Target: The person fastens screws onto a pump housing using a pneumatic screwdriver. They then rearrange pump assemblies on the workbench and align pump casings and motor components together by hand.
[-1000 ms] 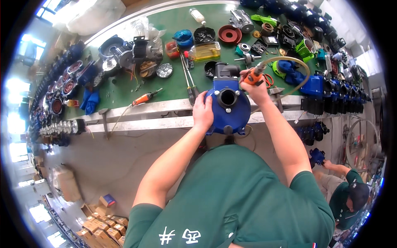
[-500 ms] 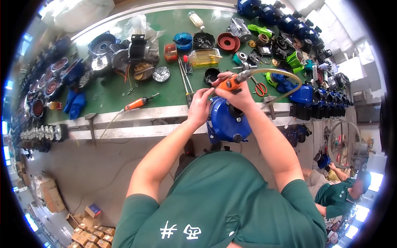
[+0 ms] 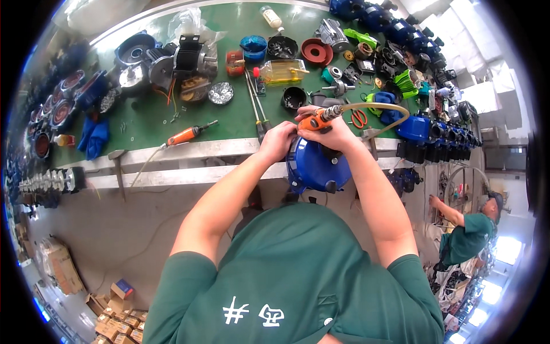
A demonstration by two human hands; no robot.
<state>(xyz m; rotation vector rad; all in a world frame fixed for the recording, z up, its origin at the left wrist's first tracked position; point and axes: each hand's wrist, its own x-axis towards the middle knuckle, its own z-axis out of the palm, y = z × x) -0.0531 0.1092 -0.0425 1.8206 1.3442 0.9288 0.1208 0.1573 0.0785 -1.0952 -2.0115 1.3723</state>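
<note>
Right hand (image 3: 332, 131) is closed around the orange air tool (image 3: 315, 121), now brought over the top of the blue pump housing (image 3: 318, 166); a second ago the tool was held off to the right of the housing and its round opening was exposed, now that opening is covered by both hands. Judged as the tool being set to work on the top face. Left hand (image 3: 279, 140) is curled, fingers pressed together, gripping the housing's upper left edge as a brace. The housing is held against the front edge of the green tabletop (image 3: 143, 123), tilted toward the body, lower half hanging below the edge. Both forearms are angled inward, elbows bent, wrists meeting over the housing. The tool's pale hose (image 3: 382, 106) is looped right and back across the tabletop. A second orange tool (image 3: 184, 136) lies near the front edge, left of the hands, untouched. Tool tip contact cannot be told; it is hidden by the fingers.
</note>
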